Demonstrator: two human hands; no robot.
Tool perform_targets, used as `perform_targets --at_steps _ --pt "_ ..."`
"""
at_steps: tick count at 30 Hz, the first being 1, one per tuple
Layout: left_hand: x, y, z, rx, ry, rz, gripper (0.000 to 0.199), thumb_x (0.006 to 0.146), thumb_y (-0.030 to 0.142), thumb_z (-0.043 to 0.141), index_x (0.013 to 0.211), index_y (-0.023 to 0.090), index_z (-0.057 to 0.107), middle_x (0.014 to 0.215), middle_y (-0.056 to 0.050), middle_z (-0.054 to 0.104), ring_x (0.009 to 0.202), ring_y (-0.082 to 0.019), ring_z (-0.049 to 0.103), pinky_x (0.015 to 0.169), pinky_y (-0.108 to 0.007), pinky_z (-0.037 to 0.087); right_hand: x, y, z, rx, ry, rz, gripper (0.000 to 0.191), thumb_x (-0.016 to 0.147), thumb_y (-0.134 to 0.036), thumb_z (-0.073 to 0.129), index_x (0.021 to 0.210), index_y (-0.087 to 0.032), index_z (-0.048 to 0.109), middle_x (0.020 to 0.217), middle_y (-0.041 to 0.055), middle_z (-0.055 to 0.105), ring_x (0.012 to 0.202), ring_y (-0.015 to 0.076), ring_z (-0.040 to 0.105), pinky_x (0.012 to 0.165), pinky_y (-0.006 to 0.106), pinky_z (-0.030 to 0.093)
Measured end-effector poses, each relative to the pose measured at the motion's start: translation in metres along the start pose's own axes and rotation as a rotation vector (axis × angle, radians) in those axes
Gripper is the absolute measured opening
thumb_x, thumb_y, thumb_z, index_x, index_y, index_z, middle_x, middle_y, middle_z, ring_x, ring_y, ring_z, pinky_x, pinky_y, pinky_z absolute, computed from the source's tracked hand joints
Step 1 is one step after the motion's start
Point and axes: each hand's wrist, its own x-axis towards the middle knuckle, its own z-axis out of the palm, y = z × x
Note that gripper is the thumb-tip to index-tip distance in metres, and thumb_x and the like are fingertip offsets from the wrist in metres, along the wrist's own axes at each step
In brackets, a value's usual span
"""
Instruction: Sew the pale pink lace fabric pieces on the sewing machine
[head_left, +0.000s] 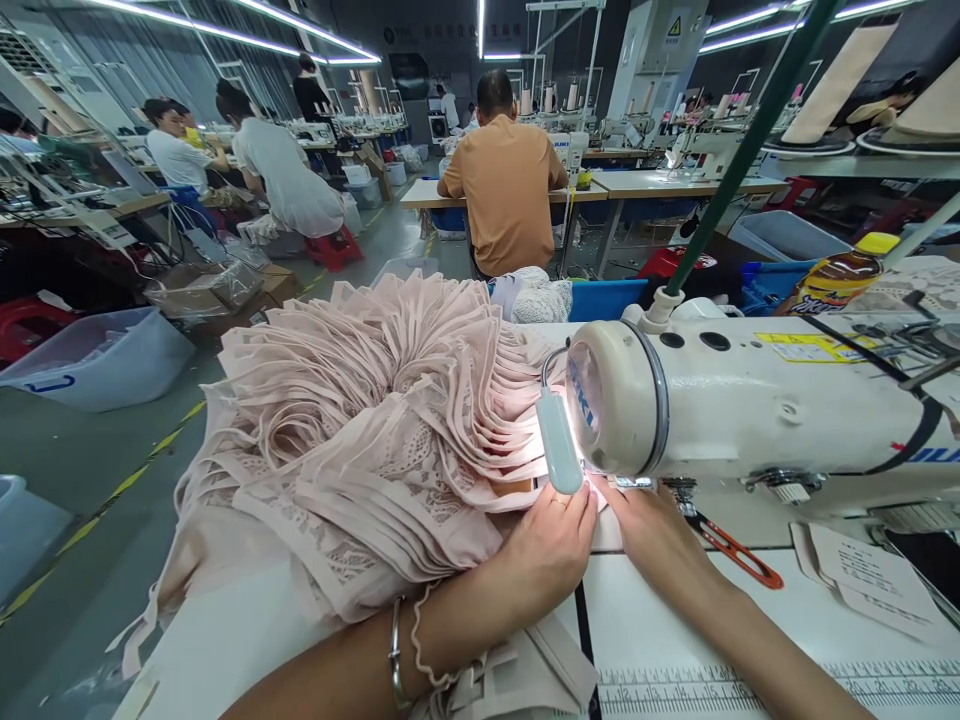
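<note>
In the head view, one large heap of pale pink lace-trimmed fabric pieces fans out across the left of the white sewing surface. The left hand, wearing two bracelets at the wrist, lies on the heap's near edge, its fingers pressed flat on the cloth just below one small lit lamp. The right hand rests beside it, fingertips tucked under the head of the one white sewing machine; whether its grip pinches the cloth cannot be told. One pair of orange-handled snips lies near the right wrist. Behind, four seated people work at other tables; the nearest wears an orange shirt.
</note>
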Motion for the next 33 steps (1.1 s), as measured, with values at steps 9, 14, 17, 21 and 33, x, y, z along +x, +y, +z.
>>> perform_targets --at_steps 9,14,17,21,33 --pt "-0.002 -0.027 -0.016 -0.152 -0.204 -0.04 0.019 0.092 0.0 0.043 0.097 0.017 0.049 0.1 -0.008 0.063 0.09 -0.02 0.061 0.08 -0.032 0.049 -0.009 0.005 0.003 0.326 0.158 0.01 0.053 0.086 -0.002 0.033 0.111 -0.028 0.072 0.1 0.0026 0.074 0.087 0.0169 0.068 0.075 0.03 0.057" --pt "0.004 -0.039 -0.012 -0.356 -0.199 -0.072 0.021 0.092 0.001 0.043 0.096 0.018 0.054 0.095 -0.004 0.064 0.085 -0.018 0.06 0.073 -0.029 0.051 -0.008 0.004 0.002 0.301 0.176 -0.023 0.051 0.088 -0.004 0.032 0.113 -0.026 0.071 0.112 0.003 0.073 0.093 0.0174 0.068 0.087 0.033 0.056" --pt "0.004 -0.039 -0.004 -0.415 -0.134 -0.186 0.025 0.095 0.004 0.039 0.097 0.02 0.058 0.093 -0.003 0.065 0.082 -0.017 0.06 0.073 -0.028 0.052 -0.008 0.003 -0.001 0.254 0.205 -0.061 0.05 0.089 -0.004 0.033 0.115 -0.024 0.071 0.118 0.0038 0.072 0.101 0.018 0.068 0.092 0.034 0.054" --pt "0.006 -0.038 -0.001 -0.507 -0.054 -0.226 0.022 0.098 0.01 0.041 0.093 0.019 0.061 0.099 -0.004 0.066 0.089 -0.018 0.061 0.081 -0.029 0.053 -0.009 0.003 -0.006 0.239 0.225 -0.082 0.048 0.091 -0.004 0.035 0.115 -0.024 0.07 0.117 0.0025 0.073 0.102 0.0172 0.067 0.093 0.033 0.052" --pt "0.016 -0.036 -0.018 -0.819 -0.197 -0.483 0.027 0.106 0.039 0.037 0.101 0.021 0.057 0.091 -0.001 0.06 0.079 -0.015 0.054 0.074 -0.027 0.05 -0.006 -0.003 -0.016 0.179 0.388 -0.149 0.023 0.099 -0.015 0.044 0.106 -0.019 0.065 0.093 0.0046 0.074 0.087 0.0181 0.067 0.09 0.033 0.047"
